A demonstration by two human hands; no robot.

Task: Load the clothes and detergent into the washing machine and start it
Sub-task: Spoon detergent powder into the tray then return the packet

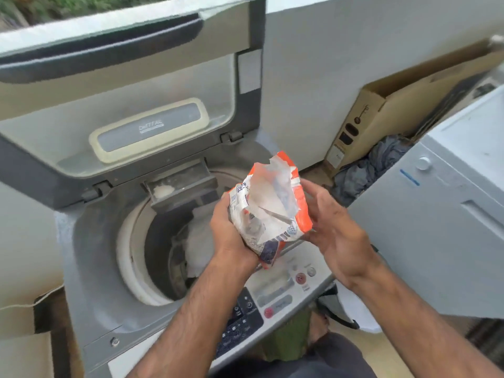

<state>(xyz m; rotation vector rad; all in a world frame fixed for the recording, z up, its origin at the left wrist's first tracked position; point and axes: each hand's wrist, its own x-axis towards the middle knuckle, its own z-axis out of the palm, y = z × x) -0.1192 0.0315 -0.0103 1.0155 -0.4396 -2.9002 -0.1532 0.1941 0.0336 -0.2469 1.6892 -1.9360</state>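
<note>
1. Pale grey wall (341, 64) fills the upper right of the frame, with green foliage in a strip at the top left edge.
2. A grey top-loading washing machine (90, 255) takes up the left and centre; its lid (122, 105) stands raised across the upper left.
3. A white appliance (436, 227) sits at the right edge, with a round knob on its top.
4. A cardboard box (395, 105) leans against the wall at the upper right, and a crumpled grey cloth (365, 170) lies just below it.
5. The drum (128, 241) is open at centre left, with pale clothes (199, 241) lying inside.
6. The control panel (278, 296) runs along the machine's near edge, at lower centre.
7. The detergent drawer (180, 184) is pulled out above the drum, with white powder (163, 190) in its left part.
8. The detergent packet (272, 203), orange and white with its top torn open, is held at centre frame over the drum's right rim.
9. The left hand (229, 230) grips the packet's lower left side, fingers curled round it.
10. The right hand (335, 233) is cupped at the packet's orange right edge, thumb touching it; whether it truly grips is unclear.
</note>
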